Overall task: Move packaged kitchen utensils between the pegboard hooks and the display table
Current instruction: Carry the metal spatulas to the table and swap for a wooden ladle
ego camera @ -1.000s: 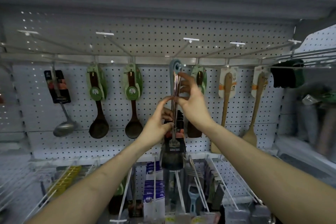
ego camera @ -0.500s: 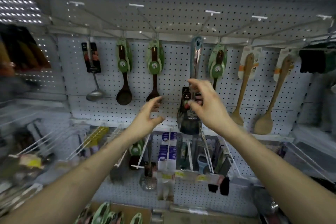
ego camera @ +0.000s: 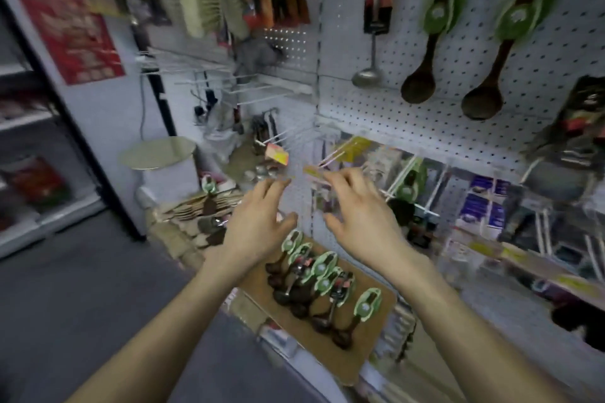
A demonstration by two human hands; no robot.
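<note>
Both my hands hover empty above the display table (ego camera: 340,360), a brown board low in the middle. My left hand (ego camera: 258,222) and my right hand (ego camera: 360,216) have relaxed, spread fingers and hold nothing. Under them lies a pile of packaged dark spoons with green cards (ego camera: 317,281). On the white pegboard (ego camera: 458,101) at the upper right hang a steel ladle (ego camera: 373,26), two green-carded dark spoons (ego camera: 425,42) (ego camera: 497,52) and, at the right edge, a dark packaged spatula (ego camera: 576,127).
Long white hooks (ego camera: 330,157) with yellow price tags jut out right behind my fingers. Lower hooks carry more packaged goods (ego camera: 484,206). A round metal lid (ego camera: 157,154) and a heap of wooden utensils (ego camera: 196,209) sit at the left. Grey floor (ego camera: 65,288) spreads lower left.
My hands let go of the spatula hanging on the pegboard hook and dropped down over the table. My view swung left and downward, blurring the picture.
</note>
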